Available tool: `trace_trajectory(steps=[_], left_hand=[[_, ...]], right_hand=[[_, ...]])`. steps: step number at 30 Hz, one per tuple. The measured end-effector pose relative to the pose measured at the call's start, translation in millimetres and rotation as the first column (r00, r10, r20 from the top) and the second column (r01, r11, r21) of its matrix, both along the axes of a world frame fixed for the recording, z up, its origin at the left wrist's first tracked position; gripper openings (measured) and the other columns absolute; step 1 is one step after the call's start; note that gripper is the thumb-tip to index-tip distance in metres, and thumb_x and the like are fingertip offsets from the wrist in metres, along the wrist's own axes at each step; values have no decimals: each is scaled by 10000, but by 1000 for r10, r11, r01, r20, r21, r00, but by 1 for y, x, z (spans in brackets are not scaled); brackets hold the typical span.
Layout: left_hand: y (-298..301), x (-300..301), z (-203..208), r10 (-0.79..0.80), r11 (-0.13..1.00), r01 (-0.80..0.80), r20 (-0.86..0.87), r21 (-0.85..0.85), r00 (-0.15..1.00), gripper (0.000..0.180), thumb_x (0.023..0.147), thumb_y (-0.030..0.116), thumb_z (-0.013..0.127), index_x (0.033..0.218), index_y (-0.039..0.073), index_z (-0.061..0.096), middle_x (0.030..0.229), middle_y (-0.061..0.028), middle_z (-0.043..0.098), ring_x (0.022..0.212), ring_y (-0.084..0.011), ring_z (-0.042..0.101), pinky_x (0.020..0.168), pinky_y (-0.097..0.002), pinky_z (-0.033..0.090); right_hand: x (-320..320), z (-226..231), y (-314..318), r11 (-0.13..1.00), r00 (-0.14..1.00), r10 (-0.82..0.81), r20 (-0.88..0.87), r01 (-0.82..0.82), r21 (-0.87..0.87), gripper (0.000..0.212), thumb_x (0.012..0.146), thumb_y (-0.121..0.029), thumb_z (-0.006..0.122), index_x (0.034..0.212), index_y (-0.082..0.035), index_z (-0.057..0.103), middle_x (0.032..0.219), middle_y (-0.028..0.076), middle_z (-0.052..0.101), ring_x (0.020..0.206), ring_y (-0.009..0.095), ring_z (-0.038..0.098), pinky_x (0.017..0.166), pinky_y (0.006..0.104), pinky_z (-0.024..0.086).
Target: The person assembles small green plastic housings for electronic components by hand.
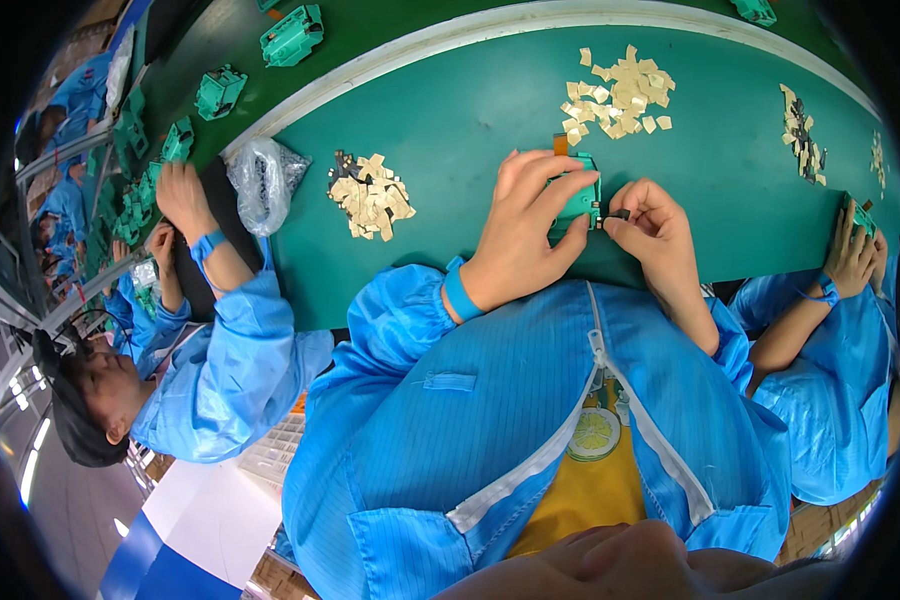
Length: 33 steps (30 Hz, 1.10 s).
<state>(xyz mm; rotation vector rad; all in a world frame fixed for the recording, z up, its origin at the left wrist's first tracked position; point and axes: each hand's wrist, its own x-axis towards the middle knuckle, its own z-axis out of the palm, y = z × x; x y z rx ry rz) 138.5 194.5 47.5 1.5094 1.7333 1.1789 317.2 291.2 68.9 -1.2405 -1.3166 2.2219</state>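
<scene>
My left hand [520, 225] is closed around a small green plastic housing [588, 182] at the middle of the bench, its fingers over the top and the thumb along the near side. From the housing's far end sticks out a short orange-brown strip [561, 145], like a flex cable. Close by on the right, my right hand [660, 235] pinches a small black piece [621, 214] between thumb and fingertips, beside the housing's right edge. Whether the black piece touches the housing I cannot tell. My fingers hide much of the housing.
Small cream-coloured pieces form a pile [625, 95] beyond my hands; a mixed cream and black pile [370, 195] lies left. A clear plastic bag [265, 185] rests at the bench's left end. Green housings [292, 36] sit past the white rail [370, 72]. Co-workers' hands flank me.
</scene>
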Motion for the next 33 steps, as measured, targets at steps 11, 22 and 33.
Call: trace_trajectory(steps=[11, 22, 33], left_hand=[[0, 2, -1, 3, 999, -4, -38, -37, 999, 485, 753, 97, 750, 1230, 120, 666, 1258, -75, 595, 1212, -331, 506, 1121, -606, 262], [-1, 3, -3, 0, 999, -1, -29, -39, 1000, 490, 749, 100, 757, 1230, 117, 664, 1265, -69, 594, 1217, -325, 503, 1129, -605, 246], [0, 4, -2, 14, 998, -16, -48, -56, 999, 499, 737, 94, 771, 1223, 134, 670, 1266, -50, 599, 1229, -311, 502, 1138, -633, 217]], right_hand=[[0, -4, -1, 999, 999, 16, 30, -17, 30, 237, 888, 69, 672, 872, -78, 486, 914, -21, 571, 792, 5, 520, 677, 177, 420], [-1, -6, -2, 999, 998, 10, 59, -13, 46, 237, 882, 60, 684, 851, -76, 492, 884, -28, 565, 766, 1, 504, 657, 178, 407], [-2, -9, -4, 999, 999, -10, 43, 8, 52, 234, 885, 70, 673, 847, -71, 491, 858, -34, 548, 751, -4, 496, 638, 176, 394]])
